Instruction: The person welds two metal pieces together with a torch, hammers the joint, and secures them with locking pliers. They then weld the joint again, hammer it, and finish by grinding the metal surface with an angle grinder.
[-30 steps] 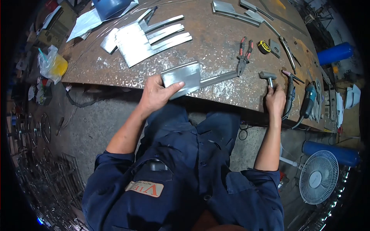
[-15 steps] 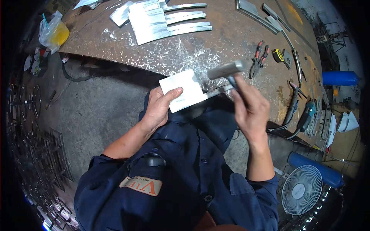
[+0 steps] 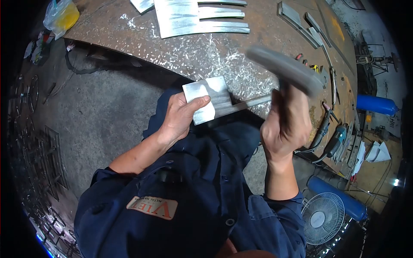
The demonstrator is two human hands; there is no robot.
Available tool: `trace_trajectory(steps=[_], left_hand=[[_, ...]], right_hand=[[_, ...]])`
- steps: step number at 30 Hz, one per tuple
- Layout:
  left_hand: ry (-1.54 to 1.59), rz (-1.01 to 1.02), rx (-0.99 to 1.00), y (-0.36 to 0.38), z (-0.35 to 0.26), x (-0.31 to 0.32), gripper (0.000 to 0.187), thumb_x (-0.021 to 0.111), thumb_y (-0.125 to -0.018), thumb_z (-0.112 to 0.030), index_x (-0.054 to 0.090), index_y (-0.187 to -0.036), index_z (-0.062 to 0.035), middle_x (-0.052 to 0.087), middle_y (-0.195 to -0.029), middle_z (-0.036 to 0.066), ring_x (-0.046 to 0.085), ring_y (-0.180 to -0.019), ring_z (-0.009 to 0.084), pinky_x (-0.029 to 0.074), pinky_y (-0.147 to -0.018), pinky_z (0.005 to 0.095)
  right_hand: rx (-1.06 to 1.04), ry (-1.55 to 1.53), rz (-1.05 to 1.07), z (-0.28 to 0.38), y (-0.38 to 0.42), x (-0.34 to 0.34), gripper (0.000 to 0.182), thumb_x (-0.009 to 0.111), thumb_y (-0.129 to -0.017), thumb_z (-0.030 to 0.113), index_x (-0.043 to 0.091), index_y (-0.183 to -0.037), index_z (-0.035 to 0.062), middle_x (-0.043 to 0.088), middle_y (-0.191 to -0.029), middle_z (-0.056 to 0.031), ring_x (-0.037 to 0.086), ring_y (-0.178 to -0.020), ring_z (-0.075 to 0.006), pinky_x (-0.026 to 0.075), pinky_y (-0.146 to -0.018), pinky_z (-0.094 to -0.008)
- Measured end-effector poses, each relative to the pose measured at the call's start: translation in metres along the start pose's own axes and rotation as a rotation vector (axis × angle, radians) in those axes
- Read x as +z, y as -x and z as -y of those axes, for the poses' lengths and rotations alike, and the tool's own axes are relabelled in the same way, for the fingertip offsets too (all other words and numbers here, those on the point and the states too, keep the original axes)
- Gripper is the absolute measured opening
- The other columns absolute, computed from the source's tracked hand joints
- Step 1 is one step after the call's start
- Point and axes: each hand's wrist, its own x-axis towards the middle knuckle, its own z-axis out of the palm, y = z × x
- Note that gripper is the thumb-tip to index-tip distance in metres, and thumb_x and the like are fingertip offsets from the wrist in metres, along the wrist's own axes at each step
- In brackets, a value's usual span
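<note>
My left hand grips a flat cleaver-shaped metal piece by its wide square end, thumb on top and fingers underneath. Its narrow strip points right and lies over the edge of the metal table. A hammer, its head smeared by motion, is raised above the strip's far end. My right hand is wrapped around the hammer's handle, which is mostly hidden. On the table beyond, several similar metal pieces lie stacked.
Metal bars, a tape measure, mostly hidden pliers, a torch and an angle grinder lie along the table's right side. A fan and a blue cylinder stand lower right. A drink bag hangs top left.
The hammer has risen away from the strip, and its head looks larger and farther right. My left hand keeps its hold on the metal piece. The whole view has shifted slightly.
</note>
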Motion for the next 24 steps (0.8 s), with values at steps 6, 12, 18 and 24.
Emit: trace_trajectory(steps=[6,12,18,24], left_hand=[[0.000,-0.018,0.015,0.002,-0.004,0.004,0.023,0.071,-0.100,-0.007,0.074,-0.115,0.0097,0.078,-0.106,0.013,0.073,-0.093,0.0154,0.058,-0.086,0.0305],[-0.002,-0.011,0.005,0.003,-0.004,0.003,0.023,0.071,-0.100,-0.008,0.074,-0.114,0.0099,0.078,-0.107,0.014,0.074,-0.096,0.0166,0.058,-0.089,0.0309],[0.057,-0.021,-0.109,0.006,-0.016,0.013,0.034,0.071,-0.100,-0.011,0.066,-0.127,0.0093,0.075,-0.115,0.014,0.074,-0.101,0.0185,0.059,-0.089,0.0327],[0.522,0.066,-0.388,-0.001,-0.037,0.030,0.036,0.071,-0.102,-0.019,0.061,-0.130,0.0019,0.074,-0.109,0.012,0.076,-0.095,0.0229,0.067,-0.083,0.0309]], right_hand=[[0.321,0.250,0.609,-0.018,0.032,0.009,0.045,0.070,-0.096,0.010,0.071,-0.140,0.0191,0.067,-0.078,-0.0115,0.067,-0.064,-0.0282,0.056,-0.062,-0.0406],[0.419,0.239,0.317,-0.044,0.031,-0.034,0.043,0.074,-0.094,0.009,0.073,-0.136,0.0164,0.077,-0.098,-0.0142,0.075,-0.081,-0.0276,0.059,-0.076,-0.0392],[0.677,0.543,0.283,-0.101,0.093,-0.086,0.035,0.077,-0.092,0.012,0.077,-0.126,0.0109,0.077,-0.104,-0.0192,0.076,-0.095,-0.0355,0.057,-0.083,-0.0434],[0.360,0.682,0.172,-0.083,0.100,-0.079,0.023,0.075,-0.094,0.015,0.077,-0.114,0.0049,0.074,-0.108,-0.0212,0.072,-0.091,-0.0380,0.056,-0.082,-0.0454]])
